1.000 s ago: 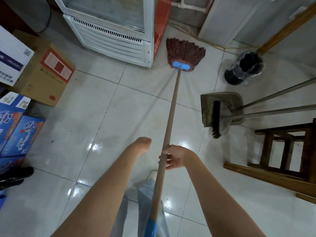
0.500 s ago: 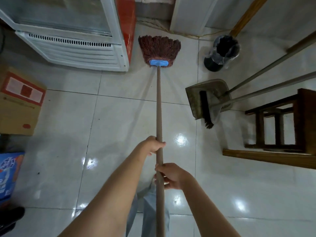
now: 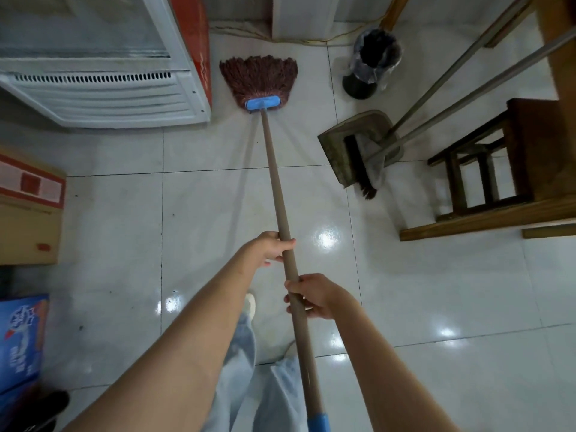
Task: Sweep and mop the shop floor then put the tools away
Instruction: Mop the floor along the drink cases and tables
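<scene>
The tiled floor (image 3: 218, 213) is being mopped; the string mop (image 3: 258, 81) is lying far ahead of the fingers, beside the fridge (image 3: 103, 98). Left hand (image 3: 265, 249) and right hand (image 3: 314, 296) are wrapping its handle; keeping strokes long, clearing the dustpan (image 3: 352, 145), works best.

mop handle (image 3: 314, 400) end cut by bottom edge | broom (image 3: 363, 165) and dustpan (image 3: 352, 141) handles cut top-right

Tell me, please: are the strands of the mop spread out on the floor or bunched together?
Spread out. The mop head lies flat on the tiles, its reddish strands fanned wide beyond the blue clamp.
</scene>
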### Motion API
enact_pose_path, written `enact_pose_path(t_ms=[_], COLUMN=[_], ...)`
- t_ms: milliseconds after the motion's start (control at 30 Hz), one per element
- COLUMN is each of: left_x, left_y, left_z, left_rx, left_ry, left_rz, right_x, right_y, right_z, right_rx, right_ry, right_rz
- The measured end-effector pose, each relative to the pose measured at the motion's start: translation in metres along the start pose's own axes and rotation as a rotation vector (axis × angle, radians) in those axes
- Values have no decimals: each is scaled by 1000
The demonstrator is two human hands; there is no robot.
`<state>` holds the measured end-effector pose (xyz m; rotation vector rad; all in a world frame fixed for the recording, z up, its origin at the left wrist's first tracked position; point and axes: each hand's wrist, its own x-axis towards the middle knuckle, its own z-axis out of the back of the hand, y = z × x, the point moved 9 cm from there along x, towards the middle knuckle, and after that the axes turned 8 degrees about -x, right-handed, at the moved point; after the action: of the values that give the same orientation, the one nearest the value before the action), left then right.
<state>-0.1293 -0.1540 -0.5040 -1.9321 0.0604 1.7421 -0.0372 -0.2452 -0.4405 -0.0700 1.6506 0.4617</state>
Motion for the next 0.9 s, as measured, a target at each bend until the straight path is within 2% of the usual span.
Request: enact_pose_path(t_ms=[300, 600, 900], left_x=[-19, -17, -21], left_y=[58, 65, 70], left_z=[-50, -83, -114], left_rx=[-222, -272, -363], left_ry=[33, -19, 45], left_rz=[16, -23, 35], right_x=[-25, -28, -31], right_y=[-66, -105, -119], right_z=[-9, 5, 9], right_rx=[43, 88, 48], right_ry=[25, -11, -16], right_rz=[38, 16, 4])
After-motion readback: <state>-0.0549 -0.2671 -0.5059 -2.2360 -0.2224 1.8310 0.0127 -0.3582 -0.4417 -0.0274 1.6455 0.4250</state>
